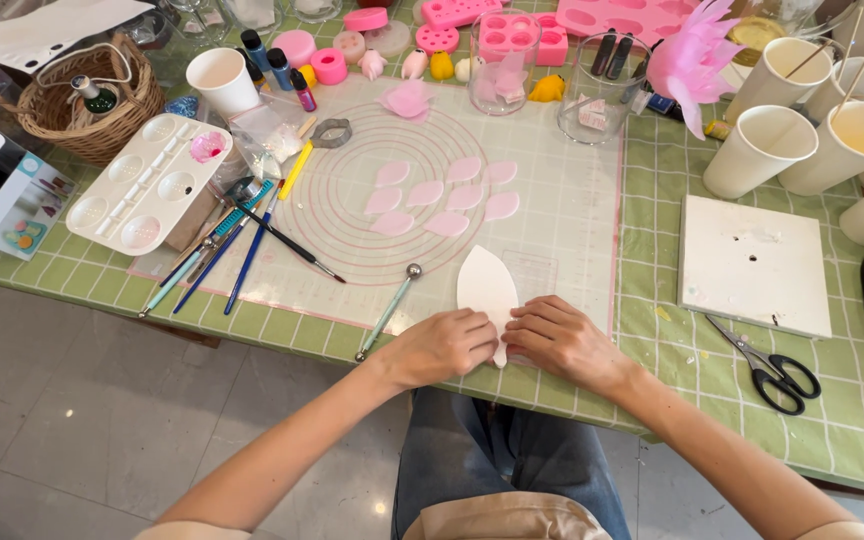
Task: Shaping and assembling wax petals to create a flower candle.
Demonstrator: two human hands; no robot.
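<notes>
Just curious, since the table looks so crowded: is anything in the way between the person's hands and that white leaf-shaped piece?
No. Both the left hand and the right hand already rest on the lower end of the white leaf-shaped piece. The nearest other thing, a ball-tipped tool, lies beside the left hand, apart from the piece.

White-and-teal printed box (2, 195) at the table's far left edge, beside a wicker basket (92, 105).

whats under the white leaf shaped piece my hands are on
The white leaf-shaped piece lies on the translucent mat with pink rings. The left hand and right hand cover its lower end, so what lies beneath there stays hidden.
</notes>
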